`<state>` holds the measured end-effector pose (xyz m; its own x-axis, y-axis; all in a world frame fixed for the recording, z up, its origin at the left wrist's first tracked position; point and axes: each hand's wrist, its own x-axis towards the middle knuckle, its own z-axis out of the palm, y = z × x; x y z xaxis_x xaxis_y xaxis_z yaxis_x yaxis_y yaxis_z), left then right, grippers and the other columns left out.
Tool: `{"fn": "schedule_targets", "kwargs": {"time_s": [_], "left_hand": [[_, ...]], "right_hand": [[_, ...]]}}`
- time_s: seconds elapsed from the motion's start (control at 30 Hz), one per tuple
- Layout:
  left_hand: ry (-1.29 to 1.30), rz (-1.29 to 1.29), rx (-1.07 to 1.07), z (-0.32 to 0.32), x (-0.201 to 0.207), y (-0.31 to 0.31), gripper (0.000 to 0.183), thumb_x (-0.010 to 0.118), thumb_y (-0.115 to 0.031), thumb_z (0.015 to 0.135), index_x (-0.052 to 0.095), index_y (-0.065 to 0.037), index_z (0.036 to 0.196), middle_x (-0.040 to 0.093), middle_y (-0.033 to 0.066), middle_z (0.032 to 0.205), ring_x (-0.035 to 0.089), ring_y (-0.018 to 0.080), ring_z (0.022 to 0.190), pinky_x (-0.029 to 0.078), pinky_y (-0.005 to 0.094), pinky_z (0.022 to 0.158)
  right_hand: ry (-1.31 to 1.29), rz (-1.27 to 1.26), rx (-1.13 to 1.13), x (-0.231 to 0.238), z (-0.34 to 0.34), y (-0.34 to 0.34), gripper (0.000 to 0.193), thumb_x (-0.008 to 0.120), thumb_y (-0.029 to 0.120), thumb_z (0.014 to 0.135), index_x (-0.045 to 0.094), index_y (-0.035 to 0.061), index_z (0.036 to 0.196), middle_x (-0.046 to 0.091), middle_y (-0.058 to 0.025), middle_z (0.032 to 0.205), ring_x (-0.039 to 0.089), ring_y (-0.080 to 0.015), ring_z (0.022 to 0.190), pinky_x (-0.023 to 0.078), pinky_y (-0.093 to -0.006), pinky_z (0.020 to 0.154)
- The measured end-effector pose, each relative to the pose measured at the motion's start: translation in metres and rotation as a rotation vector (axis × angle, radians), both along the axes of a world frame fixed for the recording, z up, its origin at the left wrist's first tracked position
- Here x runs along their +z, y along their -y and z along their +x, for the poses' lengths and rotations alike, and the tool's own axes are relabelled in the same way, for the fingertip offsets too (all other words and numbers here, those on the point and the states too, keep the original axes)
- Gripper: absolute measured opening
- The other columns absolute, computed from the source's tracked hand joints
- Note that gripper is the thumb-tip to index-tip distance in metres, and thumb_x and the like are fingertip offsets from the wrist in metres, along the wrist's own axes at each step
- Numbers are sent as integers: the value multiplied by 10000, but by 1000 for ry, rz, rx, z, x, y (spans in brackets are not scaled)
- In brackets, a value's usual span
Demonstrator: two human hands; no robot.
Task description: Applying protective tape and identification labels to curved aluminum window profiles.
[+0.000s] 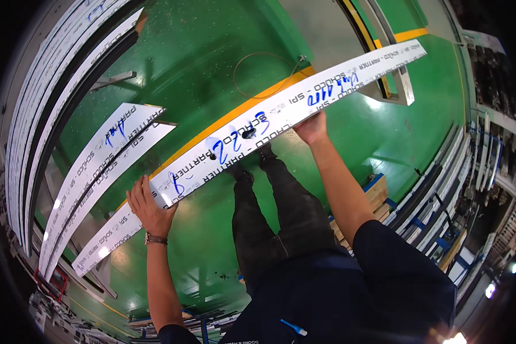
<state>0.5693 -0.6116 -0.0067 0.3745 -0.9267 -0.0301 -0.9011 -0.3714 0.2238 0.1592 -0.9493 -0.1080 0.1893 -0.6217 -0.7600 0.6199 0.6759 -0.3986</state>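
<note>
A long straight profile bar (281, 109), wrapped in white printed film with blue handwriting, runs slantwise from lower left to upper right in front of my body. Two dark cut-outs show near its middle. My left hand (151, 207) grips the bar on its left part, fingers over the far edge and thumb at the near edge. Farther right, my right hand (312, 128) holds the near edge from below, its fingers partly hidden under the bar. Left of the bar lies a pair of similar white-filmed profiles (92, 157) with angled ends, one of them also marked in blue.
Several long white profiles (26, 132) are stacked at the far left. A thin cable loop (235, 74) lies on the green floor (212, 34) beside a yellow line. Racks of profiles (427, 215) and wooden blocks (377, 194) stand to the right. A metal frame (406, 83) is beyond the bar's right end.
</note>
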Motion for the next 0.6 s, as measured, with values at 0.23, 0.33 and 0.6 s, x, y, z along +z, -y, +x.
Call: {"fn": "schedule_targets", "kwargs": {"time_s": [0.23, 0.33, 0.6], "left_hand": [[-36, 47, -19, -10, 5, 2, 1206, 983, -462, 698, 385, -59, 1665, 377, 212, 1719, 331, 427, 1597, 185, 652, 1332], [-60, -47, -34, -33, 11, 10, 1194, 980, -390, 713, 370, -63, 1686, 343, 206, 1744, 304, 428, 1612, 199, 631, 1332], [-89, -114, 22, -133, 24, 73, 743, 837, -196, 943, 510, -36, 1592, 414, 206, 1698, 373, 425, 1570, 294, 603, 1295]], "right_hand": [[-317, 97, 139, -12, -80, -35, 688, 506, 612, 1119, 536, 34, 1490, 708, -185, 1319, 727, -314, 1111, 582, -453, 939], [-496, 37, 124, -3, -146, -25, 549, 556, 501, 1124, 612, 33, 1407, 748, -146, 1198, 752, -273, 1001, 593, -409, 848], [-1471, -281, -108, 49, -365, 105, 272, 753, 275, 1024, 771, 34, 1148, 714, -38, 902, 660, -145, 697, 521, -308, 607]]}}
